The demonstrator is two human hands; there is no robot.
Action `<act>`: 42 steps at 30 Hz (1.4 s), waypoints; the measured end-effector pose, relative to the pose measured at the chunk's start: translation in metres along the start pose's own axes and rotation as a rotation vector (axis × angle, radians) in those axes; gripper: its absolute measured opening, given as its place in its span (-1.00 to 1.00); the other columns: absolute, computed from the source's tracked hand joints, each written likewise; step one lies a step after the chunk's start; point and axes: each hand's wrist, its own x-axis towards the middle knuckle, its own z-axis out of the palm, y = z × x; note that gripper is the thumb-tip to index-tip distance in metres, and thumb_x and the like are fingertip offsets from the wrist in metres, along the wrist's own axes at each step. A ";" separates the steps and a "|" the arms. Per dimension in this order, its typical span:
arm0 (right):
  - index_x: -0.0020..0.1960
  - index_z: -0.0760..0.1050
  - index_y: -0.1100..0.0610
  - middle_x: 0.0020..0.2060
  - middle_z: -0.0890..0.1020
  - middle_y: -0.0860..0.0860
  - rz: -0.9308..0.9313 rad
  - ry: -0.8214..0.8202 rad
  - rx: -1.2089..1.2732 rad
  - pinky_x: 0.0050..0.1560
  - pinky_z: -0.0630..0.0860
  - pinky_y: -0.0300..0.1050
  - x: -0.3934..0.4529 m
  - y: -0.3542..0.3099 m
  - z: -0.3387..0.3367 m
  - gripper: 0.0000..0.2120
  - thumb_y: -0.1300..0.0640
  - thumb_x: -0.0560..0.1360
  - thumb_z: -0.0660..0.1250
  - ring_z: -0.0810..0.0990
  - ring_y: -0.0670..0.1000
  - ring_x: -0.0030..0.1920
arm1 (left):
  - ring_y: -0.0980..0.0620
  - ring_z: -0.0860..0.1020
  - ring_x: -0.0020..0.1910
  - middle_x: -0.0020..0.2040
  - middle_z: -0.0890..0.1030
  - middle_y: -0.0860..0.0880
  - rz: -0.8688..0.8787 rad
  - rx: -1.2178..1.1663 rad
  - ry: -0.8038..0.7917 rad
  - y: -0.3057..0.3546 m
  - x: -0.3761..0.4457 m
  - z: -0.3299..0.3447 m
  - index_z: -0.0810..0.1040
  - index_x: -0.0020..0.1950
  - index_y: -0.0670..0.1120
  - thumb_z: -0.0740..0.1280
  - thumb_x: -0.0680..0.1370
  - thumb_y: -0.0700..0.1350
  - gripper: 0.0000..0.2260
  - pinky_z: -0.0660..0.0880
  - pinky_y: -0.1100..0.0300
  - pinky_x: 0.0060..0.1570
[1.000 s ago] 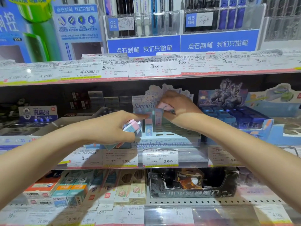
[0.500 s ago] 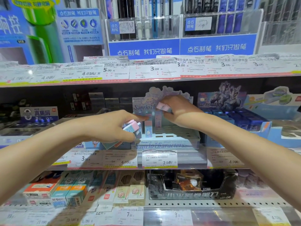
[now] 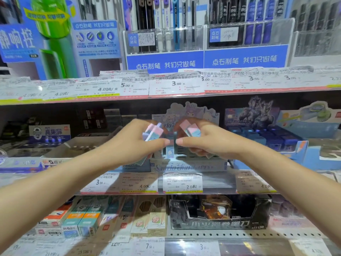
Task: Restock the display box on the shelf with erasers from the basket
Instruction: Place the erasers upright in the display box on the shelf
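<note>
**Erasers in both hands, box not yet filled: drop and mis-slot risks**

Left hand (image 3: 134, 143): your fingers are curled shut round a small stack of erasers (image 3: 152, 133), pink and pale blue, thumb pressed along the near side. Several pieces sit in one grip; the exact count is blurred.

Right hand (image 3: 204, 143): your fingers pinch a second lot (image 3: 190, 129) up at the fingertips, thumb stretched toward the left thumb. The two thumbs nearly meet.

Box (image 3: 188, 166): on the middle shelf, directly behind and below your hands, character card standing at its back. One eraser (image 3: 169, 150) stands upright in a slot between your hands. Most other slots look bare, though your hands hide part of them.

Basket: not in view.

Risks, as judgement:
- Loose stack. If you ease the left grip to pass a piece across, the outer erasers may slide out and fall to the lower shelf.
- Fingertip hold. The right pinch is shallow; a knock against the card could flick a piece away.
- Narrow slots. An eraser entered tilted may jam or topple the one already standing.
- Crowded hands. Working this close, one thumb may nudge the other's load.
</note>
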 end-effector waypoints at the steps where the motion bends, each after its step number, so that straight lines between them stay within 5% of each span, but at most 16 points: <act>1: -0.23 0.35 0.11 -0.62 0.37 -0.16 -0.020 -0.044 0.022 -0.56 0.22 -0.37 -0.003 -0.003 0.002 -0.83 0.14 0.51 0.27 0.28 -0.18 -0.58 | 0.13 0.37 -0.58 -0.57 0.47 0.03 -0.006 -0.083 0.019 0.004 0.001 0.001 0.52 -0.35 -0.17 0.40 0.46 -0.07 -0.76 0.28 0.35 -0.54; 6: -0.03 0.36 0.35 -0.35 0.30 0.12 -0.080 -0.140 0.074 -0.50 0.22 -0.32 -0.006 -0.006 0.010 -0.82 0.21 0.53 0.23 0.26 -0.10 -0.47 | 0.19 0.35 -0.64 -0.63 0.45 0.02 -0.008 -0.338 -0.011 0.021 0.006 0.010 0.55 -0.23 -0.33 0.35 0.45 -0.09 -0.72 0.28 0.39 -0.60; 13: 0.24 0.36 0.25 -0.15 0.46 0.15 -0.098 -0.262 0.135 -0.30 0.49 -0.26 -0.012 -0.006 0.007 -0.73 0.23 0.56 0.17 0.53 -0.07 -0.32 | 0.15 0.33 -0.62 -0.61 0.43 0.01 -0.025 -0.249 -0.041 0.019 0.009 0.007 0.48 -0.40 -0.21 0.35 0.49 -0.22 -0.74 0.24 0.36 -0.58; 18: 0.20 0.44 0.24 -0.06 0.51 0.32 -0.090 -0.161 0.080 -0.05 0.51 -0.13 -0.014 -0.002 -0.004 -0.73 0.17 0.55 0.17 0.50 0.01 -0.08 | -0.03 0.32 -0.47 -0.56 0.45 -0.01 -0.088 -0.177 -0.102 0.016 0.011 -0.005 0.51 -0.33 -0.26 0.44 0.40 -0.08 -0.74 0.22 0.15 -0.43; 22: 0.05 0.48 0.21 -0.24 0.49 0.05 -0.160 -0.102 -0.109 -0.21 0.40 -0.15 -0.013 -0.006 0.003 -0.84 0.16 0.54 0.21 0.42 -0.02 -0.27 | -0.01 0.33 -0.49 -0.57 0.46 -0.01 -0.098 -0.120 -0.139 0.017 0.012 -0.008 0.52 -0.33 -0.26 0.43 0.33 -0.01 -0.69 0.22 0.23 -0.49; 26: -0.05 0.51 0.17 -0.38 0.51 -0.22 -0.188 -0.015 -0.217 -0.24 0.33 -0.42 -0.011 -0.007 0.001 -0.89 0.14 0.53 0.25 0.45 -0.26 -0.37 | 0.05 0.30 -0.58 -0.52 0.45 -0.06 -0.096 -0.091 -0.085 0.020 0.013 -0.006 0.55 -0.28 -0.28 0.48 0.39 0.00 -0.67 0.18 0.35 -0.62; 30: 0.10 0.44 0.03 -0.31 0.48 -0.24 -0.174 0.118 -0.341 -0.27 0.33 -0.43 -0.006 -0.001 -0.012 -0.83 0.07 0.52 0.25 0.44 -0.24 -0.32 | 0.06 0.35 -0.56 -0.50 0.47 -0.07 -0.095 0.008 -0.053 0.010 0.012 -0.010 0.52 -0.25 -0.34 0.43 0.42 0.07 -0.57 0.27 0.30 -0.50; 33: 0.21 0.38 -0.04 -0.09 0.59 0.05 -0.223 0.223 -0.392 -0.08 0.38 -0.28 0.004 0.008 -0.018 -0.71 0.17 0.51 0.25 0.53 0.03 -0.09 | 0.08 0.34 -0.59 -0.53 0.45 -0.01 -0.133 0.212 -0.130 0.000 0.013 -0.010 0.42 -0.38 -0.17 0.37 0.46 -0.10 -0.73 0.30 0.24 -0.48; 35: 0.15 0.41 -0.01 -0.06 0.57 0.29 -0.238 0.279 -0.415 -0.16 0.37 -0.21 0.012 0.014 -0.017 -0.76 0.19 0.51 0.25 0.51 0.24 -0.06 | 0.10 0.31 -0.60 -0.54 0.40 0.02 -0.133 0.296 -0.197 -0.003 0.014 -0.008 0.36 -0.38 -0.10 0.33 0.45 -0.18 -0.77 0.26 0.29 -0.54; 37: 0.12 0.43 0.01 -0.10 0.57 0.17 -0.229 0.345 -0.422 -0.20 0.33 -0.38 0.018 0.019 -0.015 -0.79 0.18 0.50 0.27 0.51 0.15 -0.09 | 0.15 0.29 -0.63 -0.54 0.38 0.05 -0.104 0.345 -0.257 -0.003 0.014 -0.006 0.38 -0.36 -0.01 0.31 0.44 -0.19 -0.79 0.23 0.36 -0.59; 39: 0.11 0.43 0.05 -0.11 0.52 0.01 -0.230 0.389 -0.413 -0.15 0.32 -0.35 0.023 0.023 -0.012 -0.80 0.18 0.49 0.29 0.48 0.02 -0.07 | 0.19 0.36 -0.63 -0.54 0.44 0.06 -0.089 0.338 -0.320 -0.004 0.013 -0.006 0.52 -0.16 0.22 0.30 0.45 -0.19 -0.74 0.28 0.40 -0.57; 40: 0.10 0.43 0.07 -0.13 0.50 -0.03 -0.228 0.400 -0.400 -0.14 0.31 -0.31 0.025 0.024 -0.011 -0.80 0.19 0.49 0.30 0.47 0.00 -0.06 | 0.19 0.40 -0.60 -0.48 0.52 0.06 -0.073 0.347 -0.356 -0.006 0.012 -0.007 0.45 0.08 0.36 0.29 0.45 -0.17 -0.59 0.33 0.40 -0.54; 42: 0.08 0.43 0.10 -0.19 0.47 -0.11 -0.220 0.403 -0.381 -0.17 0.30 -0.31 0.028 0.023 -0.009 -0.81 0.20 0.48 0.30 0.45 -0.03 -0.08 | 0.20 0.43 -0.57 -0.19 0.67 -0.05 -0.057 0.390 -0.419 -0.011 0.014 -0.008 0.17 0.39 0.34 0.26 0.43 -0.09 -0.39 0.40 0.39 -0.47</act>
